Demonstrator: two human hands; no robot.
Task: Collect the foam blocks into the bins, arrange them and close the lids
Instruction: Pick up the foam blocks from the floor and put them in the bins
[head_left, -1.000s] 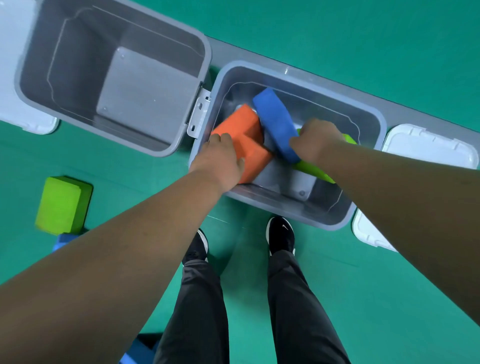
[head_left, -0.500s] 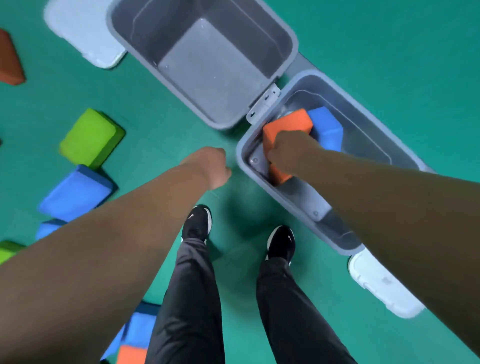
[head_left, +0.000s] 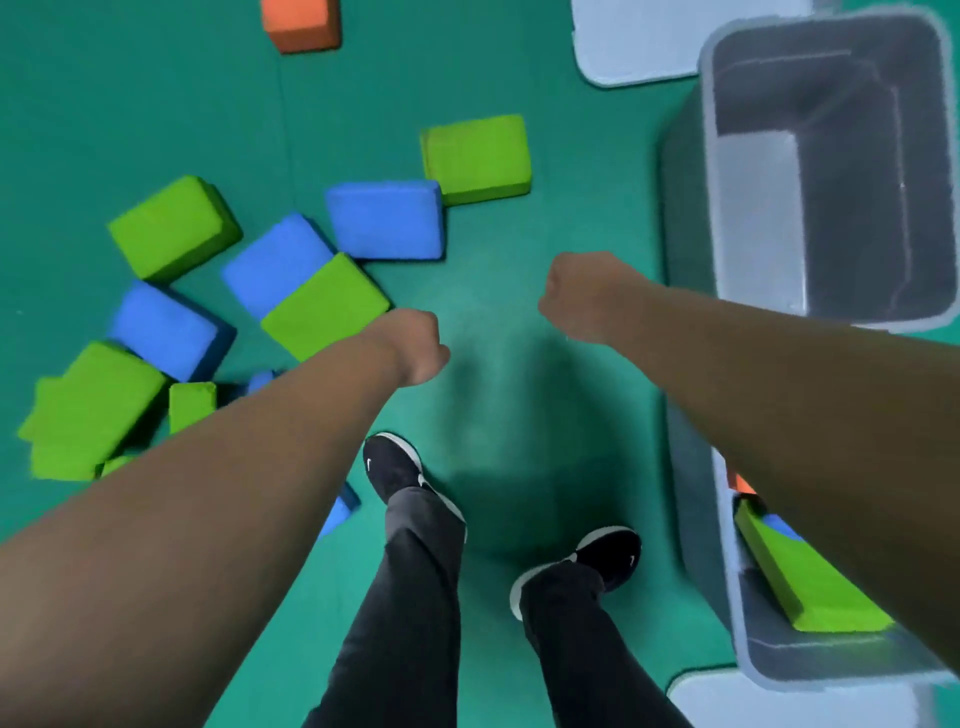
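Observation:
Both my hands hang over the green floor, fingers curled, holding nothing. My left hand is beside a green foam block that lies on a blue block. My right hand is left of an empty grey bin. A second grey bin at lower right holds a green block, with a blue and an orange one partly hidden under my right arm. More loose blocks lie on the floor: blue, green, green, blue, orange.
A white lid lies behind the empty bin, and another lid lies in front of the filled bin. A heap of green blocks sits at far left. My two feet in black shoes stand between the blocks and the bins.
My right hand has left the orange block in the bin and come out. The view has swung left, so the bins now sit at the right and the loose blocks at the left.

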